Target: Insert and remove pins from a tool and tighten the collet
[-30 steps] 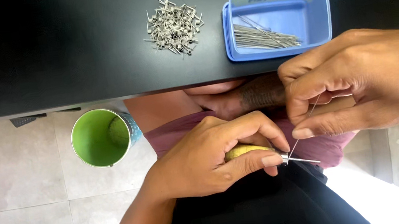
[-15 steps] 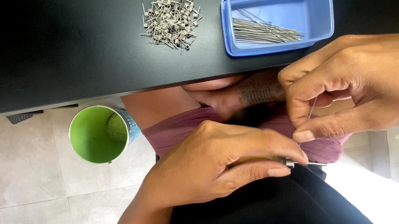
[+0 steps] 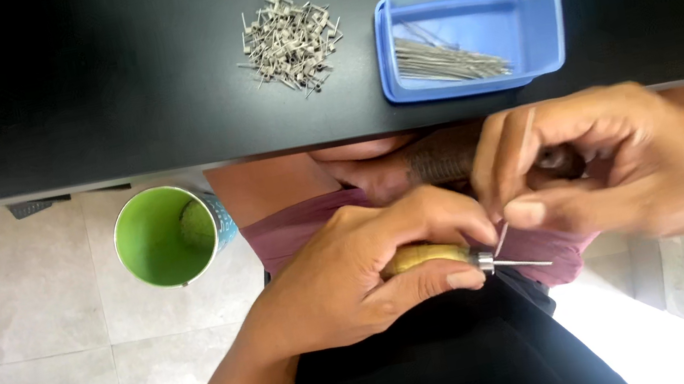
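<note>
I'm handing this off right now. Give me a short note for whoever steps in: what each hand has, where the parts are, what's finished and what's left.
Left hand: closed around a yellow-handled tool, its thin metal rod pointing right.
Right hand: pinching a thin wire that runs down to the rod by the tool's collar.
On the black table: a pile of small wound wire pieces, and a blue tray with straight wires lying in it.
A green cup stands on the floor below the table edge.
Done: the wound pieces in the pile.
Left: the wire now in hand, plus the straight wires in the tray.
</note>
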